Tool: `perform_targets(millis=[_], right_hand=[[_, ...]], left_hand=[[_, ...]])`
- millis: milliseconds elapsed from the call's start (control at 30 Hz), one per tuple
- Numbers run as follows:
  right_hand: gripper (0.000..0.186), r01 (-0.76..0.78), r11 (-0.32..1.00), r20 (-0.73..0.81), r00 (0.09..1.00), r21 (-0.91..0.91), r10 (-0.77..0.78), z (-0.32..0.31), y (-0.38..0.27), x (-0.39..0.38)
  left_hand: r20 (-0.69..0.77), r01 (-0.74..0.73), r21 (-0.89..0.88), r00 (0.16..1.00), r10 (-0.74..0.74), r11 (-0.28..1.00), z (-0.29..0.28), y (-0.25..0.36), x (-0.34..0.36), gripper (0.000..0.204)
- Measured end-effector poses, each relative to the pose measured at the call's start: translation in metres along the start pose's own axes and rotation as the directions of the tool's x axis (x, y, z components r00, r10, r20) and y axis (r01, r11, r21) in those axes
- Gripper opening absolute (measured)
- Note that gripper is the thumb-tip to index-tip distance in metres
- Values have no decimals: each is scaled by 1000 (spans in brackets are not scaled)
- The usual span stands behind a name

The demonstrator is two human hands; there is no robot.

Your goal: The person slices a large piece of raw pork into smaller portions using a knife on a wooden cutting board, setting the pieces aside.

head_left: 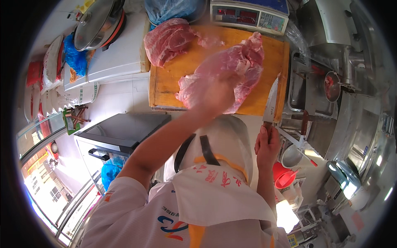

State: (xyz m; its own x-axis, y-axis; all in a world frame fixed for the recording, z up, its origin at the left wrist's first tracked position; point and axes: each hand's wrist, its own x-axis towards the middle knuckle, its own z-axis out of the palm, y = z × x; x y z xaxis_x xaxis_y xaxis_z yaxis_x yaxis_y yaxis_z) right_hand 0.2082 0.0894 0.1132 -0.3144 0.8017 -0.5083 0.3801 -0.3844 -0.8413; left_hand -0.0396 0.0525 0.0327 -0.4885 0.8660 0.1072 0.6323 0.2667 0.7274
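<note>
My left hand (215,97) grips a large slab of raw pink meat (233,68) and holds it over the wooden cutting board (173,80); the hand and meat are blurred by motion. My right hand (268,144) is closed on the handle of a knife (271,101), whose blade points away from me along the board's right edge. A second piece of raw meat (167,39) lies on the board's far left corner.
A digital scale (250,14) stands behind the board. A metal meat grinder (343,66) and steel trays are on the right. At left are a white counter with a lidded pot (97,22), sacks and a black cabinet (124,130). A red funnel (285,175) sits low right.
</note>
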Motion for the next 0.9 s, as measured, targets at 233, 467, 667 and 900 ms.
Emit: perform_targets(millis=[233, 467, 667, 900], right_hand=[[11, 46, 999, 33, 998, 9, -46, 3, -2, 9], [12, -4, 996, -52, 999, 85, 8, -6, 2, 6], [14, 5, 998, -71, 997, 58, -1, -13, -5, 13], [13, 63, 997, -26, 998, 38, -62, -15, -9, 21]], left_hand=[[33, -228, 137, 974, 226, 964, -22, -11, 67, 26], [40, -126, 154, 992, 121, 980, 39, 15, 38, 59], [90, -174, 153, 983, 161, 973, 48, 37, 8, 87], [244, -118, -32, 962, 122, 993, 36, 39, -68, 77]])
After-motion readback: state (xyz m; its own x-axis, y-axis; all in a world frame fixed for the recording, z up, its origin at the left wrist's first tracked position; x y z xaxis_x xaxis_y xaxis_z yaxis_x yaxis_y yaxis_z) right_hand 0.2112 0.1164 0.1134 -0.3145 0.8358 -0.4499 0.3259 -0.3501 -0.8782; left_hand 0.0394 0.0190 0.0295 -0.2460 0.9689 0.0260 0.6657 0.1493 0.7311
